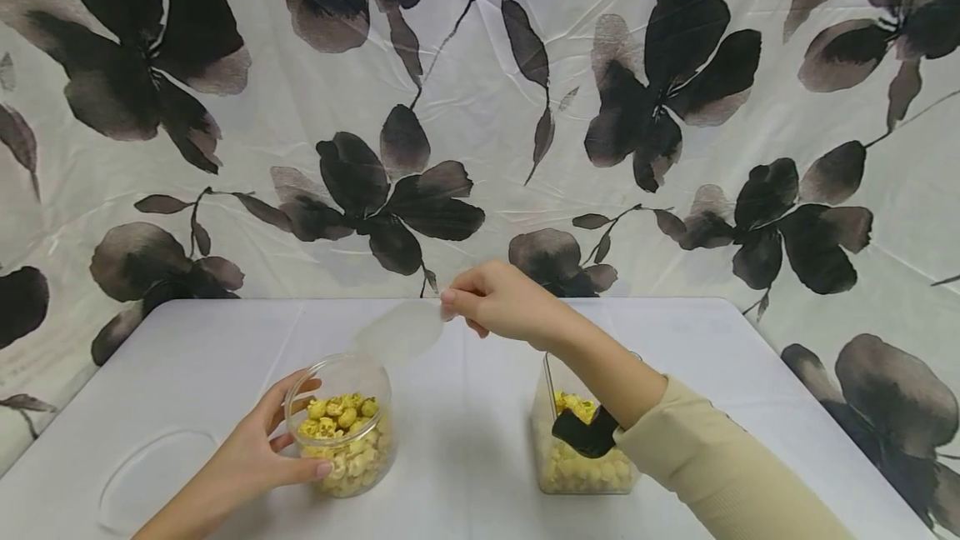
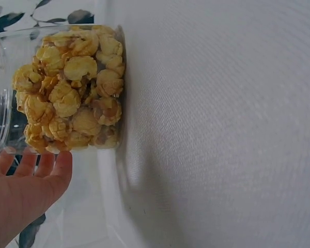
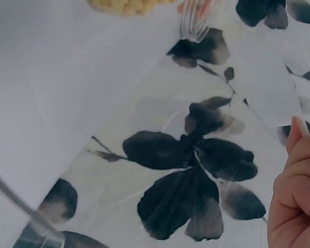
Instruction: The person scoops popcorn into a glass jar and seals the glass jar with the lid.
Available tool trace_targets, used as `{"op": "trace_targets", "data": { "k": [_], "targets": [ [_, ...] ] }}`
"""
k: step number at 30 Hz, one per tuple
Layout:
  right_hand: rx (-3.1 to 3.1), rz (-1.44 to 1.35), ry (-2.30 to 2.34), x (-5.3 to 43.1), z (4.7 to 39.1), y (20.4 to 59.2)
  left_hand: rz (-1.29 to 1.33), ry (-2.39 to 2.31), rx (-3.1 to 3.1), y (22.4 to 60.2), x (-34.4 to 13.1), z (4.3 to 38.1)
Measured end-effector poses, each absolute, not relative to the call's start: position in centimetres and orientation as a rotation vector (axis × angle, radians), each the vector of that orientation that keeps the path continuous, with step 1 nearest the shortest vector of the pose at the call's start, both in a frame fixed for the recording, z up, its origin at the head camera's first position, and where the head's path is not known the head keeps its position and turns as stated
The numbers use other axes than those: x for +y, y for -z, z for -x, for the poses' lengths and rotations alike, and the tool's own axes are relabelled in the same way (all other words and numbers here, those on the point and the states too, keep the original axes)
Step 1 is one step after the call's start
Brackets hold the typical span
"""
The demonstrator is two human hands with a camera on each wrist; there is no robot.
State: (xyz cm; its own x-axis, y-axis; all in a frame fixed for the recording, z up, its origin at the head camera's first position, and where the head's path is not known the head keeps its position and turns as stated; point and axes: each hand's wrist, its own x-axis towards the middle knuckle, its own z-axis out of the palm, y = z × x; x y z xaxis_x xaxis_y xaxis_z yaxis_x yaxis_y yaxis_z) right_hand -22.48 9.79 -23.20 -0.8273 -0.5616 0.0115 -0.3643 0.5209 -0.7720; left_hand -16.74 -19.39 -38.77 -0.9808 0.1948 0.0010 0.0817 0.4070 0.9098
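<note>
My left hand (image 1: 258,440) grips a clear round jar (image 1: 378,461) by its side, thumb at the front and fingers around the far left. Yellow popcorn (image 1: 341,419) fills much of the jar, and its top is uncovered. The left wrist view shows the popcorn (image 2: 67,101) through the jar wall, with fingertips (image 2: 62,168) against it. Above and behind the jar, my right hand (image 1: 506,302) pinches the edge of a thin, translucent whitish disc (image 1: 401,332). The disc (image 3: 271,88) looks flat and pale in the right wrist view.
A clear square container (image 1: 585,473) of popcorn stands to the right, partly hidden by my right forearm and a black wrist strap (image 1: 588,433). A clear round lid (image 1: 157,469) lies at left on the white table (image 1: 461,473). Floral cloth (image 1: 525,132) hangs behind.
</note>
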Motion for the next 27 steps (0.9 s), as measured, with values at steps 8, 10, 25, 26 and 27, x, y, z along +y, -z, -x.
{"op": "trace_targets", "data": {
  "k": [8, 10, 25, 26, 27],
  "targets": [
    [2.332, 0.571, 1.387, 11.9, 23.0, 23.6, -0.252, -1.637, 2.513, 38.6, -19.6, 16.6],
    [2.302, 0.547, 1.419, 12.3, 23.0, 23.6, -0.256, -1.636, 2.511, 38.6, -19.6, 16.6],
    [2.252, 0.496, 1.532, 15.1, 23.1, 23.6, -0.231, -1.676, 2.474, 38.8, -19.6, 16.6],
    [2.243, 0.499, 1.541, 15.3, 23.1, 23.7, -0.231, -1.677, 2.472, 38.8, -19.7, 16.6],
    [2.231, 0.504, 1.549, 15.5, 23.2, 23.8, -0.234, -1.677, 2.471, 38.8, -19.8, 16.5]
  ]
}}
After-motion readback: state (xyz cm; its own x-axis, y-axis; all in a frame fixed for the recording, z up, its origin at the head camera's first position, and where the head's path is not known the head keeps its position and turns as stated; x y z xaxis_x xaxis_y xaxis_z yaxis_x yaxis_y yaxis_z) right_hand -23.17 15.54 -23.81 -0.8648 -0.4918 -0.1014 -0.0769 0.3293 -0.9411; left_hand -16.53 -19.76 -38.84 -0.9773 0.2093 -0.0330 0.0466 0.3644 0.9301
